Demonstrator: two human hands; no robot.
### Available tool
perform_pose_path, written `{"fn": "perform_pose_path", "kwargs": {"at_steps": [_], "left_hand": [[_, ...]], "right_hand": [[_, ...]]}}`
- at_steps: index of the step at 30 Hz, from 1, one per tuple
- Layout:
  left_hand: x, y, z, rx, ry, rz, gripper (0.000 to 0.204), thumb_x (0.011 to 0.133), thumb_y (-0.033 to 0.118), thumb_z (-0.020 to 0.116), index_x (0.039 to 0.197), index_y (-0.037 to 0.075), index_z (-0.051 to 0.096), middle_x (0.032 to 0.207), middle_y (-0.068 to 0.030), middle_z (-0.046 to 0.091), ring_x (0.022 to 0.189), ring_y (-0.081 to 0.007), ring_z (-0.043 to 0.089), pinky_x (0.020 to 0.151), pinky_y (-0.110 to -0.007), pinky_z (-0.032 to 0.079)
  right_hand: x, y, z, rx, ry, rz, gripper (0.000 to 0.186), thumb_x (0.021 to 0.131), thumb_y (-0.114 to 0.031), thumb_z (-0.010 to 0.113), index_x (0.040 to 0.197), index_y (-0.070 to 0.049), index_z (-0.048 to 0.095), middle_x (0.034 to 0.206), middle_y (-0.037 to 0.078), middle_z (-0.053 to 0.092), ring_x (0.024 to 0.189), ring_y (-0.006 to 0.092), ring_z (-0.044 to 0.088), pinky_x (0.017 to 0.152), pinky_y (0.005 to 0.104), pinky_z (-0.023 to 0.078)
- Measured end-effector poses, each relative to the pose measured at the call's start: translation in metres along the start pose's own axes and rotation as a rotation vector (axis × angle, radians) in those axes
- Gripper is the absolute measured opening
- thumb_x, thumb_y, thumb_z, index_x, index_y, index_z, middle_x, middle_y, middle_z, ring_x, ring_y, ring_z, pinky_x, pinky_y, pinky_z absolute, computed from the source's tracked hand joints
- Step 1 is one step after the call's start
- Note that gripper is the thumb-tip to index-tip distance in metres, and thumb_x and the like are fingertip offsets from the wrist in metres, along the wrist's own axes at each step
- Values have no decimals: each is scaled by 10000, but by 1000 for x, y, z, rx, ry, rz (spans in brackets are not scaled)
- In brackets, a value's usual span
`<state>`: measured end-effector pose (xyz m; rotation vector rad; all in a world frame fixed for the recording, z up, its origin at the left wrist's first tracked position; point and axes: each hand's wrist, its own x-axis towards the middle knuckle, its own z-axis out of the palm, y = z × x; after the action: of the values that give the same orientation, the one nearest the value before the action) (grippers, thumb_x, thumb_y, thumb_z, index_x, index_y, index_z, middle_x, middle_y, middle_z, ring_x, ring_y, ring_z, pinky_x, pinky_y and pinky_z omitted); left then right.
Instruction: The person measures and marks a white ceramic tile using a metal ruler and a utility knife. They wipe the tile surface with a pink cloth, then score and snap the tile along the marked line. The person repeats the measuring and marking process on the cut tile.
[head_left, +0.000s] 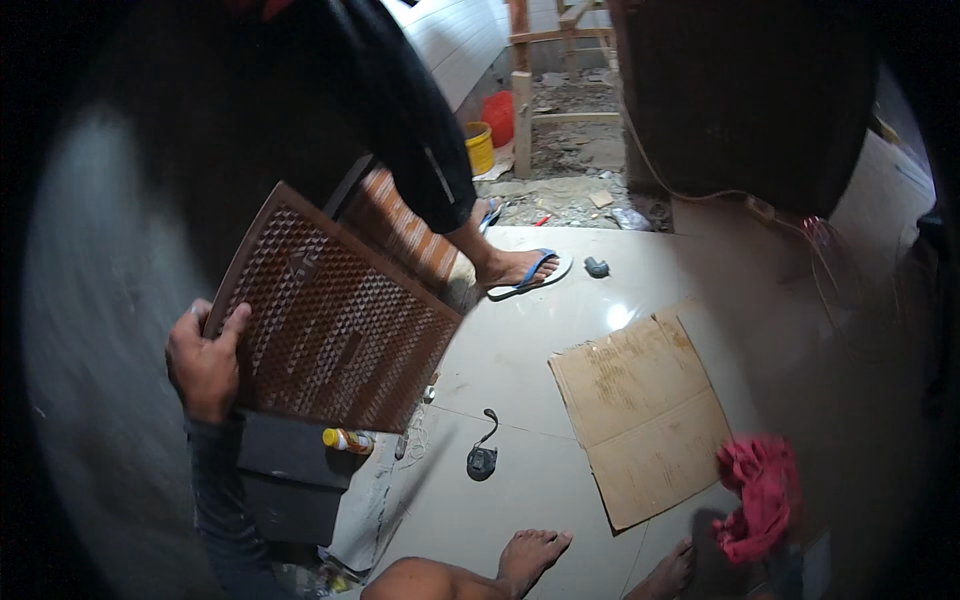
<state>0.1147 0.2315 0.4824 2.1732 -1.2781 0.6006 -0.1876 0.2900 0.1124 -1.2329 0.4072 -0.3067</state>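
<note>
My left hand (205, 365) grips the left edge of a brown perforated plastic panel (345, 320), thumb on its front face and fingers behind. The panel is held up at a tilt above the floor, its lattice of small openings facing me. Behind it, partly hidden, is an orange-brown striped surface (400, 225). Below the panel lie a dark grey box-like thing (290, 465) and a small bottle with a yellow cap (345, 440). No part of my right hand shows.
A person in dark trousers (400, 110) and flip-flops (530, 275) stands close beyond the panel. On the tiled floor lie a tape measure (482, 460), a grey pipe elbow (597, 267), flattened cardboard (645, 420) and a pink cloth (757, 495). A cable (700, 194) runs at right; rubble (575, 150) lies beyond.
</note>
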Motion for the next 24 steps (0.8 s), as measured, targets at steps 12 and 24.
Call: {"fn": "perform_pose_path", "kwargs": {"at_steps": [12, 24], "left_hand": [[-72, 166, -1, -347, -278, -51, 83, 910, 59, 703, 956, -7, 685, 964, -119, 735, 872, -201, 686, 831, -342, 536], [-96, 221, 67, -475, -506, 163, 461, 898, 407, 846, 1008, -30, 746, 950, -146, 786, 839, -148, 716, 773, -325, 565]], "right_hand": [[-36, -86, -240, 1008, 463, -743, 671, 1080, -609, 444, 1445, -57, 552, 1383, 89, 632, 1262, 276, 604, 1079, 393, 495], [-126, -117, -280, 622, 907, -827, 584, 1093, -511, 467, 1438, -48, 552, 1358, 105, 636, 1222, 270, 623, 1118, 412, 470]]}}
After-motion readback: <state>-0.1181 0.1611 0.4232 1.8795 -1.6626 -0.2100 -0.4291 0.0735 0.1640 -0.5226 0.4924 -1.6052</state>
